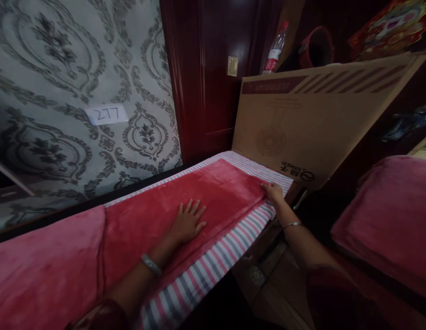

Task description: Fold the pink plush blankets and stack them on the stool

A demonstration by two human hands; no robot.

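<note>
A red plush blanket (147, 211) lies folded in a long strip over a striped cloth (213, 263). Its left part is folded over in a thicker layer with a paler pink face. My left hand (188, 223) rests flat on the middle of the blanket, fingers spread. At the blanket's far right corner, my right hand (273, 191) pinches the edge between thumb and fingers. The striped cloth shows along the near side and at the far end.
Behind the far end stands a large cardboard box (302, 114), with a plastic bottle (275, 48) above it. Another folded pink plush blanket (391, 220) sits at the right. Patterned wallpaper with a paper marked 277 (108, 113) and a dark red door (213, 68) stand behind.
</note>
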